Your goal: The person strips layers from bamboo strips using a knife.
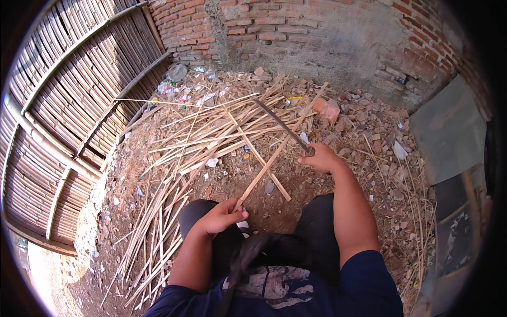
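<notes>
My left hand (224, 215) is closed around the near end of a long bamboo strip (282, 147), which slants away to the upper right. In my right hand (321, 157) is the handle of a long dark blade, like a machete (280, 122), pointing away to the upper left. The blade's far part lies over the pile of split bamboo strips (211, 140) as seen from above; whether it touches them I cannot tell. Another loose strip (256, 153) crosses under the held one on the ground.
More thin strips (153, 238) lie at my left. A bamboo slat fence (68, 90) stands on the left, a brick wall (317, 37) at the back. A broken brick (327, 110), rubble and plastic litter (177, 73) cover the ground. Grey sheets (449, 132) lean at the right.
</notes>
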Motion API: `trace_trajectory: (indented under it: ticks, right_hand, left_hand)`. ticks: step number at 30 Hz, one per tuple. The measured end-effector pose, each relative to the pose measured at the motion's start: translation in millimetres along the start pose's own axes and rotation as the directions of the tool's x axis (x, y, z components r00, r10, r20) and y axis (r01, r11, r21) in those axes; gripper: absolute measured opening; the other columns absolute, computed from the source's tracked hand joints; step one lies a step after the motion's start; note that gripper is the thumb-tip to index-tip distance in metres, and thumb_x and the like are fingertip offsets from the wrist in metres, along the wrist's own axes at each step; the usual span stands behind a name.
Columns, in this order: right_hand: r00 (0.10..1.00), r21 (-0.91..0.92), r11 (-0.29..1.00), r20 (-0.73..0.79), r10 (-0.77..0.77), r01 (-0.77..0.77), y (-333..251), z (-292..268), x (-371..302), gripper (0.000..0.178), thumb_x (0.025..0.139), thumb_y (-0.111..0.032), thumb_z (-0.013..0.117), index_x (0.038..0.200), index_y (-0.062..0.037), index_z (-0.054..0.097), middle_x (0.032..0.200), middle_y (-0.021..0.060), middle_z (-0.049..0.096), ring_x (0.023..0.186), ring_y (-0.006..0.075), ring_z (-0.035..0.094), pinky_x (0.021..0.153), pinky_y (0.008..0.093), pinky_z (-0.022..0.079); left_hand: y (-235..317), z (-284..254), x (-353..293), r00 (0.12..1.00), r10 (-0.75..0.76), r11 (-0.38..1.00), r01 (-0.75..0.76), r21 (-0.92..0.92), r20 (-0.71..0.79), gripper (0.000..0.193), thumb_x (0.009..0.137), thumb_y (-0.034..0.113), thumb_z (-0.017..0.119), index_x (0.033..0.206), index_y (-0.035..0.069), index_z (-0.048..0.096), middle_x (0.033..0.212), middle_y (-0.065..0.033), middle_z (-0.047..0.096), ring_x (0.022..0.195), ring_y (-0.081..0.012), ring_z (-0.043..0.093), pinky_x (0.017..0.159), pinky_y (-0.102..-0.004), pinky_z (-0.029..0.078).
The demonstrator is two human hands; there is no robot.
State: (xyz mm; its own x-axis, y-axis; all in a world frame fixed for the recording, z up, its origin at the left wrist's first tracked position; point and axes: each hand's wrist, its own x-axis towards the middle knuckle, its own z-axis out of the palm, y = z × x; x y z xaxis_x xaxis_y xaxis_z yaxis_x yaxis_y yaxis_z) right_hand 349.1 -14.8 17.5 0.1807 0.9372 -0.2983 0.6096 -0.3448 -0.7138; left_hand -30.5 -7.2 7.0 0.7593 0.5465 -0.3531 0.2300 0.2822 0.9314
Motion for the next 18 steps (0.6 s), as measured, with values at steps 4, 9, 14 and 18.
trace_trajectory:
  ticks: [4, 9, 14, 18]
  right_hand:
    - [0.98, 0.027, 0.995, -0.172, 0.102, -0.099, 34.1, -5.8, 7.3, 0.057, 0.076, -0.039, 0.081, 0.118, -0.0027, 0.068, 0.108, 0.0173, 0.069, 0.099, 0.0297, 0.066, 0.084, 0.0382, 0.051]
    - [0.972, -0.294, 0.933, 0.167, -0.165, 0.209, -17.1, 24.1, -15.1, 0.043, 0.076, -0.038, 0.08, 0.107, -0.0098, 0.073, 0.092, 0.0155, 0.072, 0.092, 0.0335, 0.069, 0.081, 0.0421, 0.053]
    - [0.88, -0.305, 0.867, 0.397, -0.26, 0.394, -40.0, 45.2, -22.8, 0.041, 0.075, -0.039, 0.08, 0.103, -0.009, 0.073, 0.089, 0.0157, 0.072, 0.087, 0.033, 0.069, 0.077, 0.0426, 0.053]
    - [0.972, -0.202, 0.963, 0.187, -0.142, 0.18, -15.2, 22.9, 1.6, 0.05, 0.077, -0.041, 0.081, 0.109, -0.0047, 0.071, 0.098, 0.0171, 0.071, 0.089, 0.0306, 0.068, 0.079, 0.0422, 0.052]
  left_hand:
    - [-2.8, 1.2, 7.0, 1.0, -0.011, 1.0, 0.01, 0.023, 0.018, 0.027, 0.091, 0.028, 0.075, 0.093, 0.011, 0.055, 0.079, 0.0091, 0.046, 0.072, -0.0033, 0.041, 0.064, -0.0222, 0.032]
    - [-1.0, 2.7, 1.6, 0.999, -0.029, 0.999, 0.029, 0.014, -0.026, 0.027, 0.091, 0.028, 0.074, 0.093, 0.01, 0.054, 0.08, 0.0087, 0.047, 0.073, -0.0037, 0.042, 0.065, -0.0221, 0.034]
    - [0.1, 2.9, 1.3, 1.0, -0.016, 0.999, 0.017, 0.038, -0.009, 0.027, 0.091, 0.027, 0.074, 0.095, 0.009, 0.055, 0.081, 0.0079, 0.049, 0.075, -0.0038, 0.044, 0.067, -0.0217, 0.035]
    - [-2.2, -1.2, 1.6, 1.0, -0.011, 0.999, 0.012, 0.033, -0.01, 0.027, 0.091, 0.027, 0.075, 0.096, 0.009, 0.055, 0.082, 0.0074, 0.049, 0.075, -0.004, 0.044, 0.067, -0.0224, 0.036]
